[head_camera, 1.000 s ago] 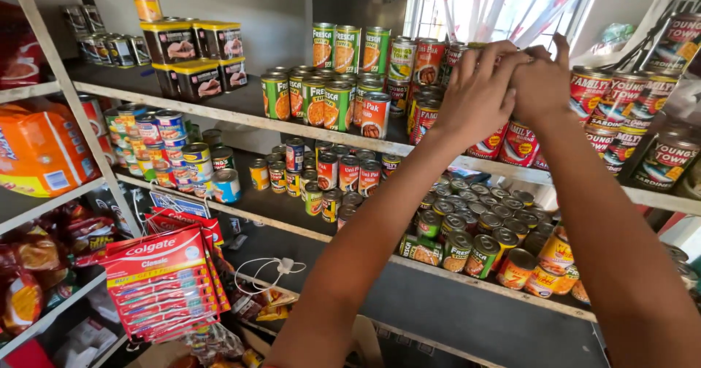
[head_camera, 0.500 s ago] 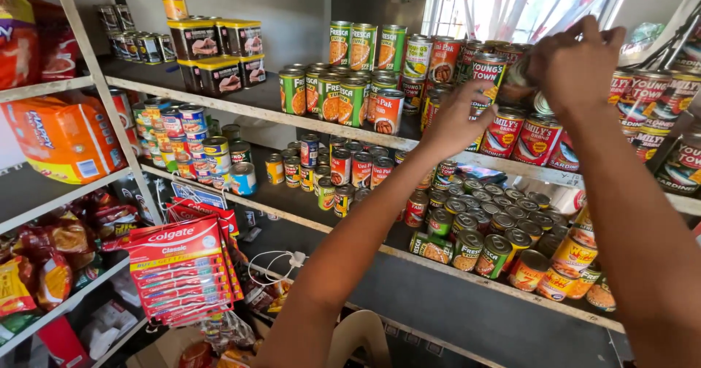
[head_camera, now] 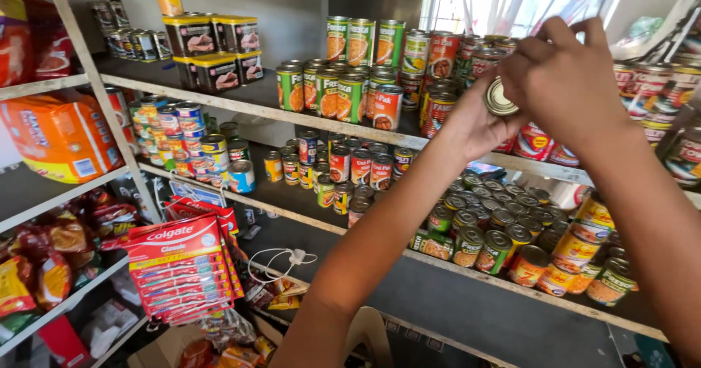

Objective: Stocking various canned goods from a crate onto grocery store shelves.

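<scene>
Shop shelves [head_camera: 219,101] of white board on a metal frame fill the view, stacked with tins in rows: green-labelled tins [head_camera: 328,94] on the upper shelf, boxy yellow-lidded tins [head_camera: 208,47] far left of them, small mixed tins on the middle shelf, and a spread of low tins [head_camera: 496,222] seen from above at right. An orange pack [head_camera: 58,138] sits on the left rack, and a red card of toothbrushes [head_camera: 182,266] hangs below it.

Both hands are raised in front of the upper shelf, at the right. The left hand [head_camera: 475,120] cups a small tin [head_camera: 500,98] from below and behind, its fingers curled shut around the body so that only the round metal end shows. The right hand [head_camera: 566,83] comes over from the right, its fingers bent and closed about the tin's far side; whether they grip it or just steady it I cannot tell. The tin is held in the air, just in front of the red-labelled tins [head_camera: 533,142] at the shelf's edge, touching none of them as far as can be seen.

By the look of it the tin is being handled between the hands at shelf height, turned or checked, neither shelved nor carried off. Whatever move follows calls for a firm hold with one hand before the other lets go, and care not to knock the close-packed row behind.
</scene>
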